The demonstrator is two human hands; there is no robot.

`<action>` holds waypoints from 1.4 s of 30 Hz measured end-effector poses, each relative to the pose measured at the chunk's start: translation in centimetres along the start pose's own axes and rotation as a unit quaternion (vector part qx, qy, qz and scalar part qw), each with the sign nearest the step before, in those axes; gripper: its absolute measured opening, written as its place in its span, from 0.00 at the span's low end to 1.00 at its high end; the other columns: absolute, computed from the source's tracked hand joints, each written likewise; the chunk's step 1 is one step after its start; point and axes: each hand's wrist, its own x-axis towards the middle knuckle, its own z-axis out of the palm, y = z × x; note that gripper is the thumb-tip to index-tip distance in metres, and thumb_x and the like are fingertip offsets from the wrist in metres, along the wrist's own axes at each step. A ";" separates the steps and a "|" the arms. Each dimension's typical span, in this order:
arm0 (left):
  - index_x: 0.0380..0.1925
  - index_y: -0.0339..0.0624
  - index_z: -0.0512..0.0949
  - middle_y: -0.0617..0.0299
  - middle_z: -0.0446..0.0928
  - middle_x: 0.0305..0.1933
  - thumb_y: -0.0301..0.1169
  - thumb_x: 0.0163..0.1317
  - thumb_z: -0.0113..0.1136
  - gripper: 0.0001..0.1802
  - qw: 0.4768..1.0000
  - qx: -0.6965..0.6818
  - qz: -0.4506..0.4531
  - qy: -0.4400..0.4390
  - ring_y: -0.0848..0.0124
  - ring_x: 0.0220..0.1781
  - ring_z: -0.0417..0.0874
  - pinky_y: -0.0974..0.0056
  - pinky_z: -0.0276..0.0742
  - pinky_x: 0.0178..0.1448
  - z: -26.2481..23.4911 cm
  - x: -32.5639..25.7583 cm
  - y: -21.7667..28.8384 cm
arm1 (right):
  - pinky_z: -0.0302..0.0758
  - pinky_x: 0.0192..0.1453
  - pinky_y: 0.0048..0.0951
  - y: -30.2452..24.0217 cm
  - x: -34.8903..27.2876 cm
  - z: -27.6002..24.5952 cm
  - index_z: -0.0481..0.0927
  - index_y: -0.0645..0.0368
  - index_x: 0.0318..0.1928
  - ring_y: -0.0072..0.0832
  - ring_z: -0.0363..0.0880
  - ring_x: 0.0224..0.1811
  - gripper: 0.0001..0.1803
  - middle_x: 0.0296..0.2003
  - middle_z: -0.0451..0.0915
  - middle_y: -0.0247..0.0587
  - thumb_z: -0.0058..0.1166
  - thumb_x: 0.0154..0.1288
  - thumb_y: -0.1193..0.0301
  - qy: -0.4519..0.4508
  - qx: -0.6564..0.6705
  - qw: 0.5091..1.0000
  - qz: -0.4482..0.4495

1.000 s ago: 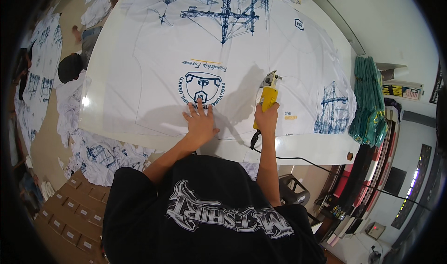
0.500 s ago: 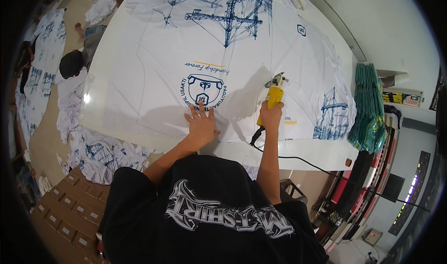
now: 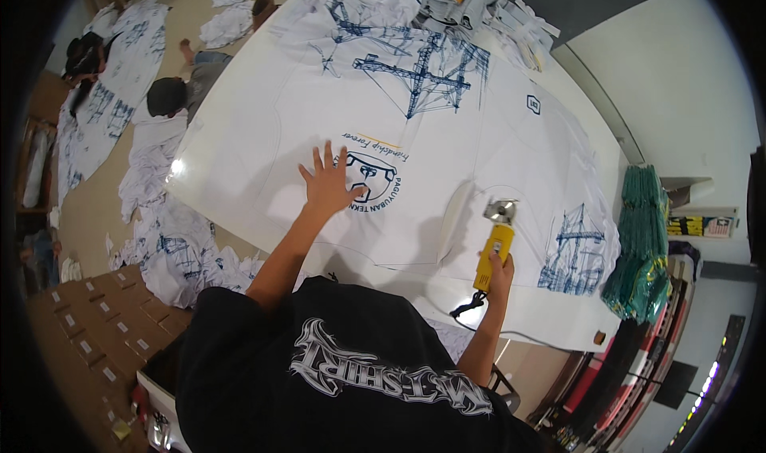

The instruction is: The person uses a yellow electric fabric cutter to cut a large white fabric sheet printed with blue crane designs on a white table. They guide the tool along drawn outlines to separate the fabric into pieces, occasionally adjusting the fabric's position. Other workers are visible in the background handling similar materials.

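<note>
In the head view, the only one I have, I see the two hands well apart over white fabric (image 3: 447, 162) spread out on a white surface (image 3: 550, 316). The right hand (image 3: 499, 276) is wrapped around the body of a yellow cutter (image 3: 498, 245). The tool points away from the wearer, its round metal head (image 3: 501, 210) over the fabric; I judge this grip lets the forearm steer while the fingers stay behind the blade. I cannot tell whether the head touches the cloth.

A black cord (image 3: 467, 304) leaves the rear of the tool and runs off to the right, probably lying there so it keeps clear of the blade. Just left of the tool I see a curved gap or fold (image 3: 455, 223) in the fabric.

The left hand (image 3: 325, 183) holds nothing. Its fingers are spread at the left side of a round emblem (image 3: 381, 188), hiding part of it. I read that spread as a way to steady the cloth, well away from the blade, though I cannot tell how firmly it presses. Green bundles (image 3: 638, 237) hang at the surface's right end, clear of both hands.
</note>
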 end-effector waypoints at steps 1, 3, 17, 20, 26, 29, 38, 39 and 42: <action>0.84 0.49 0.52 0.42 0.41 0.88 0.74 0.53 0.67 0.67 1.000 0.011 -0.028 0.005 0.32 0.87 0.42 0.14 0.52 0.73 -0.7 0.5 -0.3 | 0.84 0.40 0.32 1.9 1.1 -1.3 0.74 0.66 0.54 0.31 0.85 0.37 0.17 0.38 0.80 0.43 0.58 0.74 0.67 0.022 -0.004 0.999 -0.033; 0.85 0.52 0.45 0.45 0.30 0.89 0.79 0.39 0.72 0.80 0.997 -0.027 -0.066 -0.026 0.33 0.88 0.27 0.07 0.39 0.70 1.1 0.9 -2.2 | 0.82 0.41 0.31 4.2 3.7 -3.1 0.73 0.65 0.56 0.28 0.83 0.39 0.18 0.42 0.80 0.43 0.58 0.75 0.66 0.056 0.031 0.997 -0.050; 0.85 0.45 0.35 0.38 0.20 0.88 0.79 0.32 0.75 0.90 0.987 -0.045 -0.108 -0.111 0.30 0.85 0.16 0.08 0.28 0.71 4.1 -11.1 -1.4 | 0.78 0.52 0.34 10.8 -3.4 -13.2 0.70 0.65 0.61 0.29 0.78 0.47 0.21 0.50 0.77 0.44 0.57 0.76 0.66 0.154 0.031 0.988 -0.008; 0.85 0.42 0.36 0.34 0.23 0.87 0.78 0.35 0.75 0.89 0.982 -0.026 -0.141 -0.119 0.25 0.85 0.23 0.08 0.33 0.70 4.9 -11.4 -1.8 | 0.80 0.51 0.37 7.9 -5.7 -12.8 0.69 0.68 0.63 0.32 0.80 0.47 0.25 0.49 0.80 0.48 0.60 0.73 0.67 0.135 0.000 0.991 -0.009; 0.86 0.57 0.41 0.42 0.27 0.89 0.76 0.31 0.78 0.86 0.997 -0.020 -0.023 -0.073 0.25 0.86 0.27 0.06 0.36 0.69 4.8 -7.6 5.2 | 0.79 0.53 0.53 1.2 -8.9 -7.8 0.67 0.74 0.63 0.69 0.83 0.50 0.32 0.45 0.82 0.74 0.65 0.67 0.69 0.052 -0.266 0.958 -0.092; 0.86 0.63 0.41 0.44 0.27 0.89 0.73 0.28 0.82 0.86 0.991 0.008 0.010 -0.131 0.25 0.86 0.25 0.06 0.37 0.68 4.8 -7.2 6.8 | 0.78 0.57 0.57 -0.3 -9.9 -5.0 0.66 0.72 0.66 0.69 0.79 0.56 0.34 0.55 0.79 0.74 0.63 0.68 0.65 0.009 -0.326 0.941 -0.091; 0.86 0.66 0.40 0.45 0.25 0.89 0.69 0.27 0.85 0.87 0.993 -0.020 0.011 -0.119 0.25 0.85 0.22 0.04 0.37 0.66 5.9 -7.3 5.4 | 0.79 0.55 0.61 0.4 -9.0 0.7 0.59 0.72 0.68 0.71 0.79 0.53 0.37 0.56 0.75 0.73 0.61 0.68 0.64 -0.013 -0.341 0.935 -0.094; 0.86 0.66 0.40 0.45 0.25 0.89 0.69 0.27 0.85 0.87 0.992 -0.020 0.010 -0.121 0.25 0.85 0.22 0.04 0.37 0.66 5.8 -7.2 5.5 | 0.80 0.54 0.61 0.7 -8.3 1.1 0.59 0.72 0.68 0.72 0.80 0.52 0.37 0.56 0.75 0.73 0.60 0.68 0.64 0.000 -0.346 0.931 -0.112; 0.86 0.65 0.42 0.46 0.25 0.90 0.67 0.27 0.86 0.86 0.992 -0.025 0.007 -0.125 0.25 0.85 0.22 0.05 0.34 0.67 5.2 -7.4 5.8 | 0.78 0.58 0.59 0.9 -6.2 1.5 0.60 0.74 0.66 0.72 0.78 0.55 0.35 0.55 0.74 0.77 0.61 0.68 0.66 0.017 -0.340 0.933 -0.118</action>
